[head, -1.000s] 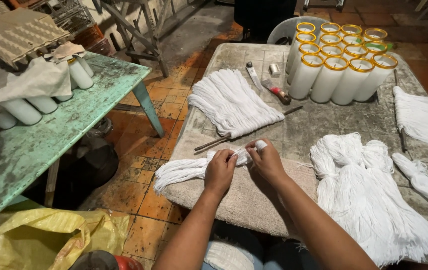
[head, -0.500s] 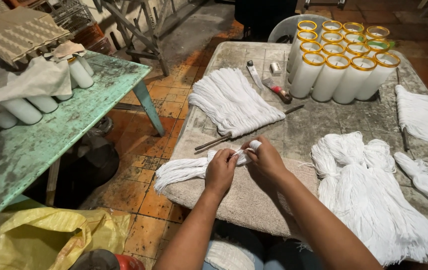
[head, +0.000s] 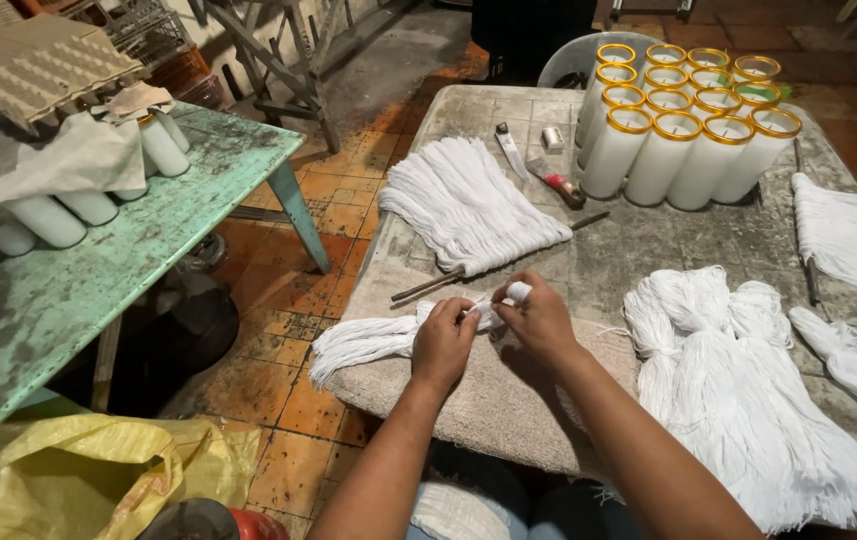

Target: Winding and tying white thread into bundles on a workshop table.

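Both hands, left hand (head: 444, 340) and right hand (head: 539, 318), clamped together on white wick bundle (head: 374, 340), lower centre of table (head: 649, 240). Glass candles (head: 684, 125) upper right, loose wick heap (head: 749, 400) right.

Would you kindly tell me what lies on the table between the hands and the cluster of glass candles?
In the head view, a fanned bundle of white string on a thin stick lies between the hands and the candles; beside it is bare tabletop.

Warm overhead light, sharp, wide-angle edges.
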